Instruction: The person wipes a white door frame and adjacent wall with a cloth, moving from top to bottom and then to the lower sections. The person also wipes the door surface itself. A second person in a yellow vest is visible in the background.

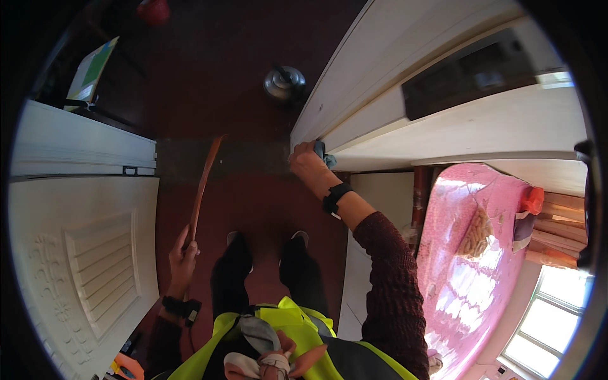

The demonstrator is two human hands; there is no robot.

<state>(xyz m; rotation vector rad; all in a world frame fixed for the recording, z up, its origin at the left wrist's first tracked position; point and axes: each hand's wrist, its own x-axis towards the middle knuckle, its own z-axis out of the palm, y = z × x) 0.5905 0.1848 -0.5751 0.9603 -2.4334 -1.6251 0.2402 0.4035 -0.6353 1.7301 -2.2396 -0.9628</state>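
Observation:
A long, thin reddish-brown stick (206,174) slants upward from my left hand (183,254), whose fingers are closed around its lower part. The stick's far end tapers above the dark red floor. My right hand (308,162) is stretched forward and closed on a grey-blue cloth (325,154), part of which shows beside the fingers. The cloth is at the lower edge of the white door frame (345,130). Dark bands circle both wrists.
A white panelled door (88,247) stands at the left. Ahead on the floor sits a round metal kettle (284,85), with a red container (154,11) farther off. A glossy pink cover (443,272) spreads at the right, near a bright window (548,310).

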